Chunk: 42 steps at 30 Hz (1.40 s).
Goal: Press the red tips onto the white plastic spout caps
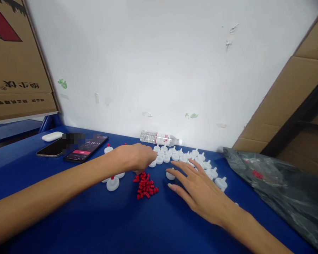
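at lower centre, your left hand (141,158) curls beside red caps (146,186), its hold unclear; your right hand (194,181), spread and apparently gripping nothing, frames a white nozzle (170,175), likely light, stiff, best pinched round its base.

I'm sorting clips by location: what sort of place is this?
Probably a small workshop or hand-assembly corner. A blue table bears a loose pile of small red pieces and many white spouted parts; a large printed carton stands at the left.
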### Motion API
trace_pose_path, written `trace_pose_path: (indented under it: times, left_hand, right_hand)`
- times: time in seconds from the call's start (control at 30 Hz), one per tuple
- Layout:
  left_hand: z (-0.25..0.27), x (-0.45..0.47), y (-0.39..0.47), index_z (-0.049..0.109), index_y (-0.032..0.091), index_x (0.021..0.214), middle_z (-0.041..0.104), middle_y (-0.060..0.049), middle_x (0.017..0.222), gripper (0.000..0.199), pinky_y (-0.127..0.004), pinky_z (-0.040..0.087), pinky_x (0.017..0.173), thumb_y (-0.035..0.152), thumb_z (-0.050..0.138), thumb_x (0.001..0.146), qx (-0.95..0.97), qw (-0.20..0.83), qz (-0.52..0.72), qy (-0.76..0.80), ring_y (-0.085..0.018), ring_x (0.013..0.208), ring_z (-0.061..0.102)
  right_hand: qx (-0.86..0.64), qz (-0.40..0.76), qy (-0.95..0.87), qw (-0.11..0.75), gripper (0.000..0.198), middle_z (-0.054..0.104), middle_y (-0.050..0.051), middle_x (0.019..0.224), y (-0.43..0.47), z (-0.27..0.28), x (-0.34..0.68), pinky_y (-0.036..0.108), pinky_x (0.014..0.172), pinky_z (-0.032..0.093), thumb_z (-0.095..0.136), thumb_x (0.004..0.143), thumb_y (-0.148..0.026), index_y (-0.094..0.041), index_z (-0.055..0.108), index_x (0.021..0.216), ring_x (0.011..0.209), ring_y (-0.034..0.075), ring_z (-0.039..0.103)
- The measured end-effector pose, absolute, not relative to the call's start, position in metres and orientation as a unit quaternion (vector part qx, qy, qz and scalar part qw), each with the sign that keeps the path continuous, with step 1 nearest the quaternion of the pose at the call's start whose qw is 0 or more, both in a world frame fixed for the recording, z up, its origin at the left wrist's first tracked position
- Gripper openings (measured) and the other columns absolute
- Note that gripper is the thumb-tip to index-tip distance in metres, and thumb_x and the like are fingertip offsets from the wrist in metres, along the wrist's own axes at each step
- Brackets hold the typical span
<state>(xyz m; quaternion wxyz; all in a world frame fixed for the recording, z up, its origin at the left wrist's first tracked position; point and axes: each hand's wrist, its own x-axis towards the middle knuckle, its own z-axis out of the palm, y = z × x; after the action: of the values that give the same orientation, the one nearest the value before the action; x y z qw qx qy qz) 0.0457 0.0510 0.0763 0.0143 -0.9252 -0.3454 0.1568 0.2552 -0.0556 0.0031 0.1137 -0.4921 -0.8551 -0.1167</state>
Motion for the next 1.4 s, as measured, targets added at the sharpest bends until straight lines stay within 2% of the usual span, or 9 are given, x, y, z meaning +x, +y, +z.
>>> trace_pose_path:
  times: [0.2, 0.33, 0.6, 0.77, 0.9, 1.1, 1.23, 1.4]
  left_hand:
    - [0.070, 0.049, 0.054, 0.066, 0.017, 0.070, 0.064, -0.004, 0.070, 0.019, -0.026, 0.041, 0.054, 0.000, 0.059, 0.066, -0.927, 0.027, 0.144, -0.345, -0.017, 0.060, 0.056]
    - [0.070, 0.050, 0.057, 0.062, 0.016, 0.063, 0.058, -0.002, 0.061, 0.017, -0.026, 0.040, 0.052, 0.000, 0.060, 0.060, -0.924, 0.020, 0.153, -0.350, -0.015, 0.054, 0.053]
    - [0.069, 0.050, 0.059, 0.060, 0.017, 0.062, 0.062, -0.003, 0.066, 0.013, -0.026, 0.039, 0.052, 0.004, 0.062, 0.059, -0.919, 0.005, 0.162, -0.359, -0.015, 0.053, 0.051]
    - [0.069, 0.050, 0.059, 0.067, 0.018, 0.074, 0.070, -0.007, 0.082, 0.018, -0.028, 0.042, 0.058, 0.005, 0.062, 0.063, -0.921, 0.001, 0.156, -0.357, -0.018, 0.062, 0.058]
    - [0.068, 0.050, 0.060, 0.065, 0.016, 0.069, 0.068, -0.006, 0.077, 0.016, -0.028, 0.039, 0.054, 0.002, 0.059, 0.064, -0.923, 0.001, 0.151, -0.354, -0.016, 0.057, 0.054]
    - [0.072, 0.048, 0.059, 0.064, 0.017, 0.065, 0.065, -0.004, 0.066, 0.014, -0.028, 0.033, 0.049, 0.004, 0.058, 0.062, -0.934, 0.002, 0.125, -0.334, -0.014, 0.049, 0.048]
    - [0.078, 0.050, 0.059, 0.069, 0.019, 0.071, 0.067, -0.005, 0.066, 0.016, -0.030, 0.036, 0.053, 0.008, 0.059, 0.066, -0.953, -0.018, 0.084, -0.291, -0.017, 0.053, 0.053]
    - [0.080, 0.058, 0.058, 0.076, 0.021, 0.093, 0.074, -0.006, 0.083, 0.024, -0.030, 0.042, 0.064, 0.013, 0.059, 0.078, -0.975, -0.050, 0.011, -0.218, -0.019, 0.070, 0.063]
  right_hand:
    - [-0.501, -0.128, -0.849, 0.110, 0.037, 0.062, 0.010, 0.136, -0.055, 0.002, 0.256, 0.062, 0.117, 0.030, 0.040, 0.105, -0.041, -0.026, 0.055, 0.135, 0.133, 0.028, 0.053]
    - [-0.504, -0.128, -0.847, 0.108, 0.037, 0.065, 0.010, 0.132, -0.055, 0.000, 0.256, 0.061, 0.117, 0.030, 0.040, 0.105, -0.041, -0.026, 0.056, 0.135, 0.129, 0.027, 0.056]
    - [-0.491, -0.134, -0.849, 0.139, 0.032, 0.069, 0.008, 0.127, -0.054, -0.002, 0.256, 0.058, 0.117, 0.031, 0.044, 0.105, -0.031, -0.022, 0.058, 0.131, 0.120, 0.024, 0.063]
    - [-0.489, -0.138, -0.847, 0.155, 0.027, 0.072, 0.007, 0.120, -0.054, 0.001, 0.255, 0.055, 0.112, 0.037, 0.045, 0.103, -0.026, -0.022, 0.063, 0.124, 0.110, 0.023, 0.068]
    - [-0.491, -0.142, -0.841, 0.175, 0.023, 0.074, 0.007, 0.113, -0.054, 0.002, 0.255, 0.052, 0.104, 0.045, 0.047, 0.102, -0.026, -0.021, 0.065, 0.117, 0.099, 0.023, 0.071]
    - [-0.488, -0.143, -0.838, 0.200, 0.020, 0.073, 0.007, 0.107, -0.054, 0.001, 0.256, 0.048, 0.095, 0.051, 0.051, 0.100, -0.025, -0.020, 0.063, 0.116, 0.095, 0.024, 0.070]
    - [-0.491, -0.115, -0.832, 0.232, 0.017, 0.069, 0.008, 0.109, -0.056, 0.003, 0.256, 0.041, 0.082, 0.056, 0.048, 0.101, -0.025, -0.022, 0.060, 0.113, 0.091, 0.022, 0.069]
    - [-0.480, -0.063, -0.839, 0.249, 0.022, 0.067, 0.008, 0.112, -0.058, 0.005, 0.254, 0.036, 0.081, 0.057, 0.036, 0.104, -0.019, -0.024, 0.052, 0.118, 0.096, 0.021, 0.069]
